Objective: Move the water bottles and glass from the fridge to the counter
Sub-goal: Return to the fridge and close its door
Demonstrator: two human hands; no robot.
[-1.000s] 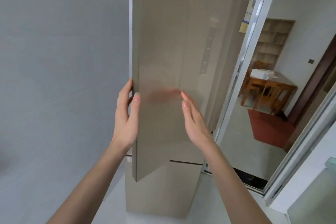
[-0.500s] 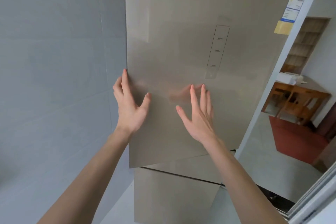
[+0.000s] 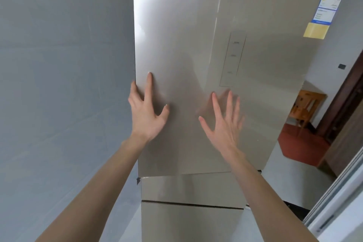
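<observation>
Both hands, left [image 3: 146,113] and right [image 3: 223,124], spread flat against fridge door [image 3: 196,45].

fridge [image 3: 196,45] – beige, glossy | upper door shut or nearly | bottles, glass unseen

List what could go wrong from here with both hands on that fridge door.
1. The left hand has fingers at the upper fridge door left edge; they could get pinched as it shuts.
2. The right hand is blurred and open over the glossy panel; a hard push could slam the door.
</observation>
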